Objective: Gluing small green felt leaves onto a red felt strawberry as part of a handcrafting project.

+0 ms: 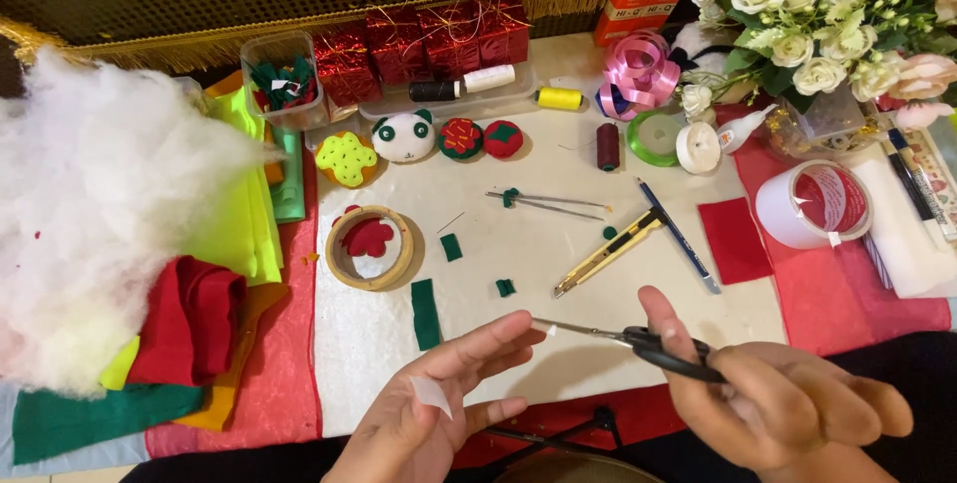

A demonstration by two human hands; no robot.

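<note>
I am gripping black-handled scissors [638, 340] in my right hand [768, 393], their slim metal blades closed and pointing left over the white table [698, 314], tips touching my left hand [439, 393], which is lying open, palm up.

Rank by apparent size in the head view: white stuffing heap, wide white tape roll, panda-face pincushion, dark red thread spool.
1. White stuffing heap, by far the largest.
2. Wide white tape roll.
3. Panda-face pincushion.
4. Dark red thread spool, smallest.
All lie at similar depth, so the order looks reliable.
</note>
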